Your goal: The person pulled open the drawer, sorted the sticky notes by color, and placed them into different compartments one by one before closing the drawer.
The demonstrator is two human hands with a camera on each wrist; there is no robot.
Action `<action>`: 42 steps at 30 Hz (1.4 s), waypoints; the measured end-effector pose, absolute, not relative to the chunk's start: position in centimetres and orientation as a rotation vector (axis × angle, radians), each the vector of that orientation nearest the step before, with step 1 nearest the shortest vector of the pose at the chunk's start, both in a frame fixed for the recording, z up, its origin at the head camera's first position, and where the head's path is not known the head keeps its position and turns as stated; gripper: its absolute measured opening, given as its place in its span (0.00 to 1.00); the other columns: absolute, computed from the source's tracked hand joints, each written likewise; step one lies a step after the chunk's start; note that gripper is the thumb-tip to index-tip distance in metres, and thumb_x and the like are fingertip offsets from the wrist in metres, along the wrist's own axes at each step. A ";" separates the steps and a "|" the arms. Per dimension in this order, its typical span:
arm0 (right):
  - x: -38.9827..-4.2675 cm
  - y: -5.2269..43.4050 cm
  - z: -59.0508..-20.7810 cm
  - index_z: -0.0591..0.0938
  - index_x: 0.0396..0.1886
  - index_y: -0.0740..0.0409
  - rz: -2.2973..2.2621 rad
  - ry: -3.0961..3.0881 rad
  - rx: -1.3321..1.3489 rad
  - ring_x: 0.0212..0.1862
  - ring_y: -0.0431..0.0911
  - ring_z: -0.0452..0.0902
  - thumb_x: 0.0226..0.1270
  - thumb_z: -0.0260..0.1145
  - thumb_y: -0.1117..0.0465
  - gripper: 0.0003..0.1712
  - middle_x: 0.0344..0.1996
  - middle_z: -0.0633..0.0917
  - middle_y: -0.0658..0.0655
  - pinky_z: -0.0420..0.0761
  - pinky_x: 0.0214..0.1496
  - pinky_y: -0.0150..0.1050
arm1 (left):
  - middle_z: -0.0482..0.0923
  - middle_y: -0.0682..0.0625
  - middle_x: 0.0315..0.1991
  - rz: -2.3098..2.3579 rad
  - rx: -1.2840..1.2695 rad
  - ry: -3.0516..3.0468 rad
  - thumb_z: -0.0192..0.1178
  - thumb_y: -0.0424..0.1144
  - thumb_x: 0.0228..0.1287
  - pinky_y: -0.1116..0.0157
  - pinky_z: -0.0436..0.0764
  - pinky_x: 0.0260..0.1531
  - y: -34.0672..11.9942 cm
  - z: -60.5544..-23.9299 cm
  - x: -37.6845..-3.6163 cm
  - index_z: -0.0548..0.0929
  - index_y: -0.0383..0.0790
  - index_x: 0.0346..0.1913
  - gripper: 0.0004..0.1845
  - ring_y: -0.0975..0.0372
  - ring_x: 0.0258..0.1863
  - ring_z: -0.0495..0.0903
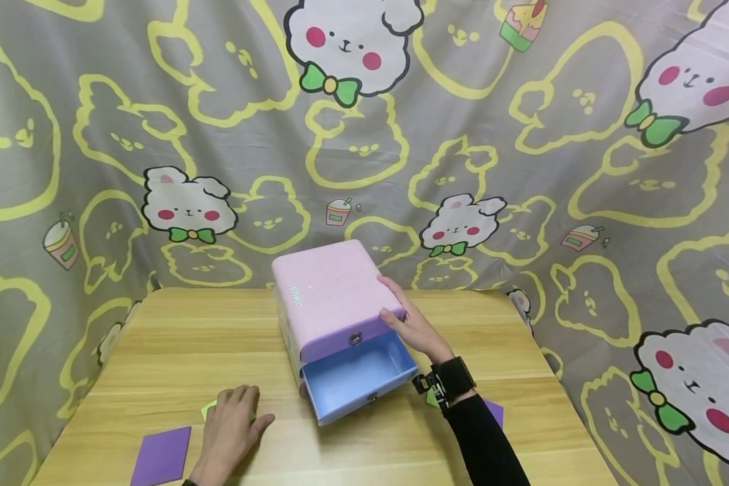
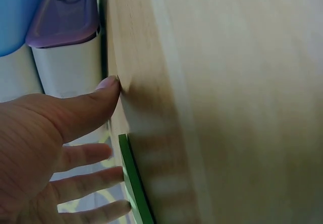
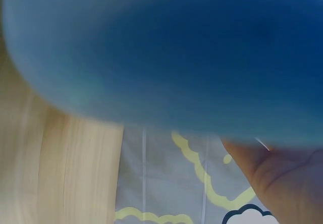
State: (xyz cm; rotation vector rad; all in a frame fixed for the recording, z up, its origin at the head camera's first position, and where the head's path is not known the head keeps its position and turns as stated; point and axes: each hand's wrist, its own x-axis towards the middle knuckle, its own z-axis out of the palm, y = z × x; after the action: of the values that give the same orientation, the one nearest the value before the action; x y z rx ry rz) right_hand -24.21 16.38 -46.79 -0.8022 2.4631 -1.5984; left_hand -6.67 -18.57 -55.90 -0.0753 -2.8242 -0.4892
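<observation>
A small storage box [image 1: 334, 290] with a pink top stands on the table. Its light blue drawer [image 1: 358, 374] is pulled out at the front, and its inside is bare. My right hand [image 1: 416, 327] rests at the box's right side, thumb and a finger laid over the top edge; the other fingers are hidden. In the right wrist view the blurred blue drawer [image 3: 166, 57] covers most of that hand. My left hand [image 1: 231, 422] lies low over the table, its fingertips touching a green square tile [image 2: 133, 181], mostly covered from above.
A purple square tile [image 1: 160, 455] lies left of my left hand. Another green piece [image 1: 432, 399] and a purple piece [image 1: 495, 412] are partly hidden under my right forearm. A patterned curtain [image 1: 364, 148] surrounds the wooden table [image 1: 206, 337].
</observation>
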 end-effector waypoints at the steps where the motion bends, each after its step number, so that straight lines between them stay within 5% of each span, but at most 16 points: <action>1: -24.2 16.3 -46.8 0.55 0.80 0.28 -1.599 2.463 -0.802 0.82 0.61 0.49 0.76 0.57 0.43 0.37 0.83 0.53 0.52 0.53 0.77 0.74 | 0.83 0.33 0.51 -0.485 -0.064 -2.825 0.77 0.48 0.51 0.36 0.82 0.36 -18.6 -55.9 -6.7 0.81 0.35 0.46 0.26 0.34 0.50 0.79; 9: -24.1 16.3 -46.7 0.54 0.80 0.29 -1.598 2.458 -0.796 0.83 0.61 0.48 0.76 0.57 0.43 0.37 0.83 0.53 0.52 0.52 0.77 0.74 | 0.71 0.20 0.59 -0.508 0.207 -2.943 0.65 0.40 0.67 0.27 0.78 0.41 -19.1 -55.6 -6.1 0.73 0.28 0.61 0.26 0.23 0.57 0.70; 19: -24.2 16.2 -46.4 0.55 0.80 0.28 -1.613 2.462 -0.797 0.83 0.60 0.48 0.76 0.57 0.44 0.37 0.83 0.53 0.51 0.51 0.78 0.73 | 0.75 0.22 0.43 -0.538 0.212 -2.865 0.73 0.41 0.58 0.39 0.81 0.29 -20.2 -55.5 -6.6 0.75 0.20 0.53 0.30 0.31 0.40 0.76; 28: -24.1 16.3 -46.7 0.54 0.80 0.30 -1.607 2.467 -0.798 0.83 0.60 0.47 0.77 0.57 0.45 0.37 0.83 0.52 0.52 0.51 0.78 0.74 | 0.72 0.33 0.32 -0.621 0.340 -2.968 0.76 0.51 0.53 0.52 0.75 0.24 -20.3 -54.9 -6.3 0.77 0.23 0.35 0.30 0.40 0.34 0.71; 36: -24.1 16.2 -46.8 0.54 0.80 0.29 -1.597 2.474 -0.795 0.83 0.61 0.47 0.77 0.57 0.44 0.37 0.83 0.52 0.52 0.52 0.77 0.74 | 0.78 0.31 0.35 -0.711 0.444 -2.999 0.73 0.54 0.55 0.52 0.75 0.24 -20.4 -54.6 -6.3 0.74 0.21 0.47 0.36 0.42 0.34 0.76; 42: -24.1 16.3 -46.8 0.54 0.80 0.30 -1.600 2.468 -0.805 0.83 0.61 0.47 0.77 0.57 0.45 0.37 0.83 0.52 0.52 0.52 0.77 0.74 | 0.82 0.32 0.37 -0.824 0.513 -3.089 0.62 0.48 0.68 0.51 0.81 0.25 -20.9 -54.4 -6.4 0.75 0.20 0.52 0.28 0.42 0.34 0.82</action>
State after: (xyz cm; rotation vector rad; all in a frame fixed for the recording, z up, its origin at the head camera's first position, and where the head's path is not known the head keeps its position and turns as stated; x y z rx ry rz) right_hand -24.08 16.31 -46.76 -0.8048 2.4685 -1.5996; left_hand -6.35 -20.95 -54.42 0.5128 -3.0889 -0.8239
